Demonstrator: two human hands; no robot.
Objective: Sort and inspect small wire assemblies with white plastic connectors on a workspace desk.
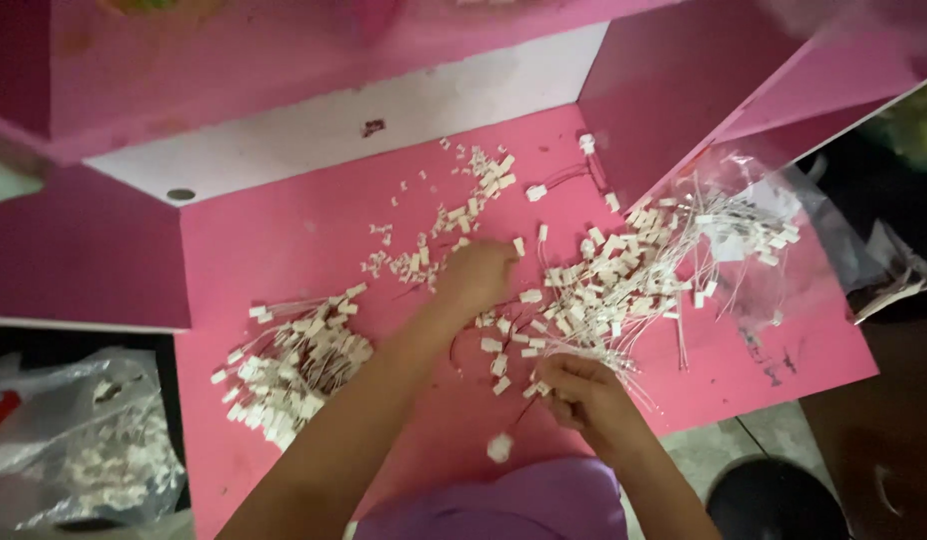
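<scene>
Two hands sort small wired connectors on a pink worktop (pixel 284 230).

The right hand (pixel 584 392) has its fingers clamped on a bundle of white wires (pixel 604 290), which keeps them together; the blurred left hand (pixel 476 275) reaches over loose white connector housings (pixel 424 255), finger state unclear.

Left hand (pixel 474 275) is out at the table's (pixel 284 240) middle, blurred, over loose white connectors (pixel 424 255). Right hand (pixel 584 390) sits near the front edge, fingers pinched on a bunch of thin wires (pixel 624 290) fanning toward the right corner. A finished pile (pixel 294 365) lies by the left edge.
</scene>
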